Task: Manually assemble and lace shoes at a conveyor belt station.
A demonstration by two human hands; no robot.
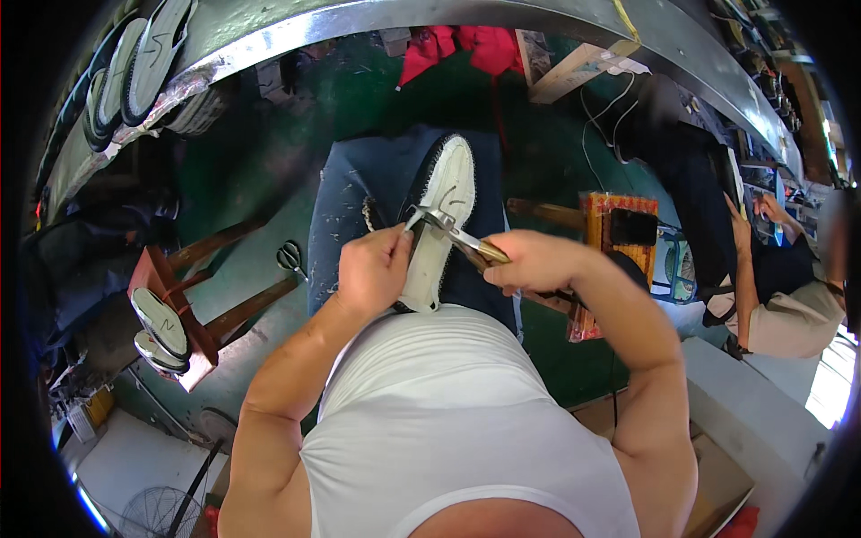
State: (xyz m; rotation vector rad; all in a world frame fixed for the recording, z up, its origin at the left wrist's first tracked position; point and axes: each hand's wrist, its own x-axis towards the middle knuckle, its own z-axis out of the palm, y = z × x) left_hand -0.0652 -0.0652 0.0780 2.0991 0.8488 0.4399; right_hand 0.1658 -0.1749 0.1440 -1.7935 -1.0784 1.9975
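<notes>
My right hand (538, 258), fingers wrapped round a metal-headed tool (463, 238), its head hiding part of the pale shoe (455, 170) at twelve on my lap, left hand (369, 269) curled at its edge, hold unclear, scissors (289, 256) at nine, orange-topped stool (595, 215) at three

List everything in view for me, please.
Shoe: one, cream, on lap
Hand tool: one, silver head, at shoe
Scissors: one pair, black, floor left
Left stool: one, reddish, left
Stool shoes: two, cream, left stool
Right stool: one, orange, right
Phone, apparently: one, black, right stool
Bench: one, grey, top
Bench shoes: at least two, grey, upper left
Cloth: count unclear, red, under bench
Co-worker: one, beige top, right
Left grip: one, bare, at shoe
Right grip: one, bare, on tool
</notes>
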